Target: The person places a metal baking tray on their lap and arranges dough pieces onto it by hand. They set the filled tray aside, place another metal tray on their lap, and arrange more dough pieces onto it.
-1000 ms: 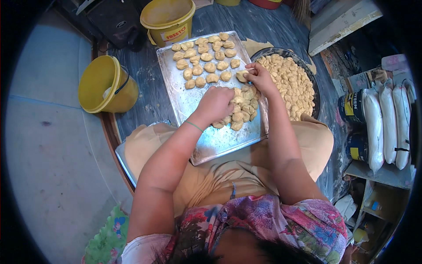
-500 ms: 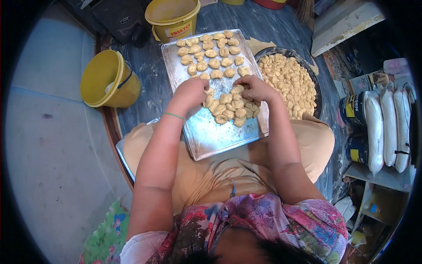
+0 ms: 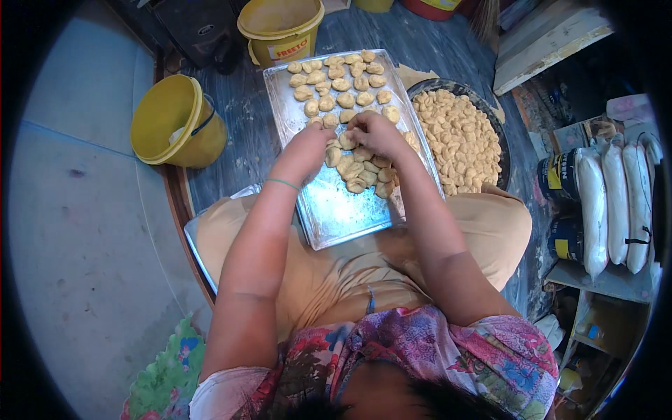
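Pinching dough pieces [image 3: 357,164] mid-tray [image 3: 336,210], left hand [image 3: 308,143] and right hand [image 3: 374,133] touch; near edge bare.

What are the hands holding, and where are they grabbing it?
Both hands meet over the metal tray. The right hand seems to pinch a small dough piece by its edge; the left hand touches the pieces. The exact grip cannot be told.

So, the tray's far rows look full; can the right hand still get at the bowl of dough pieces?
Probably yes. The right hand is over the tray, and the bowl sits just right of it, open-topped, with nothing between them.
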Tool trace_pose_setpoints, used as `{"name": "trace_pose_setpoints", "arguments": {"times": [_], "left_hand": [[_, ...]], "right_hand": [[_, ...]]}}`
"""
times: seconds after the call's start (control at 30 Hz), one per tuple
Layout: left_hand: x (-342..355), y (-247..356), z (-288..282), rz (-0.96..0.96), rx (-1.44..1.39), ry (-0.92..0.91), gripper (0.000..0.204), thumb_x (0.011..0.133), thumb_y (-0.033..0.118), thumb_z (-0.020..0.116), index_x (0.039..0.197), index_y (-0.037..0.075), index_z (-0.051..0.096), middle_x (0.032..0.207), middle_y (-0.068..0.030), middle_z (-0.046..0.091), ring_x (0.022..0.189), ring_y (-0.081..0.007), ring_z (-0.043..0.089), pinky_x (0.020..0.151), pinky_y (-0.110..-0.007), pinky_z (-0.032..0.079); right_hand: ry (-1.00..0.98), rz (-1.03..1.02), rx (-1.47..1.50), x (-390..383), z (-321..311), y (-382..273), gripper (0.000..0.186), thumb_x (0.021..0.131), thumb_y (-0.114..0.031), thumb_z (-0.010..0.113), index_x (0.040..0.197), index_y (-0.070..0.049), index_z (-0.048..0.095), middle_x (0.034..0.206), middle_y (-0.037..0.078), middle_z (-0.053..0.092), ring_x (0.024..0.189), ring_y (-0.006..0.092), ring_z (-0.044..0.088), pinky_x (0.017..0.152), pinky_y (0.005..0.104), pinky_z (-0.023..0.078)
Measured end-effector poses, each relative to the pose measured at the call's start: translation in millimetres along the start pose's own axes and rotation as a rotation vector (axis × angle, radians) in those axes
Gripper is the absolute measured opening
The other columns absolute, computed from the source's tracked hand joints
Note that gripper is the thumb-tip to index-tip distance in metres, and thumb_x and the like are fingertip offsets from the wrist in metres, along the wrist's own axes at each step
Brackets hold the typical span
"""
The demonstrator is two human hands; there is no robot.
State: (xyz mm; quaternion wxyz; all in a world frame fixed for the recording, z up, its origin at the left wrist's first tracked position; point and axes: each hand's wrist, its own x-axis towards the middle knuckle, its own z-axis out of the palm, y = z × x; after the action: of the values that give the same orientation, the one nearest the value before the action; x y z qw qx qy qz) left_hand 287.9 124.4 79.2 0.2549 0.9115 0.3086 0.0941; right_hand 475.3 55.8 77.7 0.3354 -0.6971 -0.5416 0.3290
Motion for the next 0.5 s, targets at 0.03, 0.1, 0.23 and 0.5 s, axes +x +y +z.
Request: {"name": "trace_pose_setpoints", "arguments": {"times": [0.03, 0.1, 0.23, 0.5], "left_hand": [[0.7, -3.7, 1.1, -0.066, -0.006, 0.007, 0.027, 0.076, 0.005, 0.060, 0.102, 0.008, 0.066, 0.098, -0.0169, 0.059, 0.095, -0.0345, 0.060, 0.085, -0.041, 0.048], [1.7, -9.4, 0.4, -0.135, -0.014, 0.017, 0.027, 0.075, 0.006, 0.062, 0.102, 0.007, 0.066, 0.098, -0.0174, 0.059, 0.095, -0.0350, 0.060, 0.084, -0.041, 0.049], [1.1, -4.1, -7.0, -0.276, 0.005, 0.014, 0.029, 0.074, 0.008, 0.065, 0.102, 0.007, 0.065, 0.099, -0.0173, 0.058, 0.094, -0.0352, 0.060, 0.083, -0.042, 0.049], [-3.5, -0.7, -9.0, -0.020, 0.057, 0.081, 0.028, 0.079, 0.003, 0.058, 0.106, 0.007, 0.061, 0.108, -0.0162, 0.058, 0.098, -0.0348, 0.060, 0.084, -0.043, 0.049]], "right_hand": [[-0.028, -0.020, -0.146, -1.2, 3.0, -1.9, 0.027, 0.074, -0.012, 0.071, 0.100, -0.005, 0.066, 0.093, 0.012, 0.065, 0.082, 0.0238, 0.063, 0.071, 0.0340, 0.051], [-0.076, -0.061, -0.200, -4.0, 3.9, -0.8, 0.035, 0.073, -0.011, 0.074, 0.106, -0.008, 0.065, 0.102, 0.014, 0.064, 0.091, 0.0290, 0.063, 0.075, 0.0365, 0.051], [-0.083, -0.001, -0.021, -10.4, 8.9, -5.3, 0.038, 0.071, -0.006, 0.075, 0.107, -0.004, 0.063, 0.094, 0.012, 0.064, 0.086, 0.0236, 0.063, 0.075, 0.0341, 0.051], [-0.089, -0.002, 0.091, -11.8, 11.0, -0.3, 0.034, 0.074, -0.004, 0.073, 0.106, -0.001, 0.061, 0.086, 0.005, 0.062, 0.080, 0.0124, 0.059, 0.070, 0.0274, 0.050]]}}
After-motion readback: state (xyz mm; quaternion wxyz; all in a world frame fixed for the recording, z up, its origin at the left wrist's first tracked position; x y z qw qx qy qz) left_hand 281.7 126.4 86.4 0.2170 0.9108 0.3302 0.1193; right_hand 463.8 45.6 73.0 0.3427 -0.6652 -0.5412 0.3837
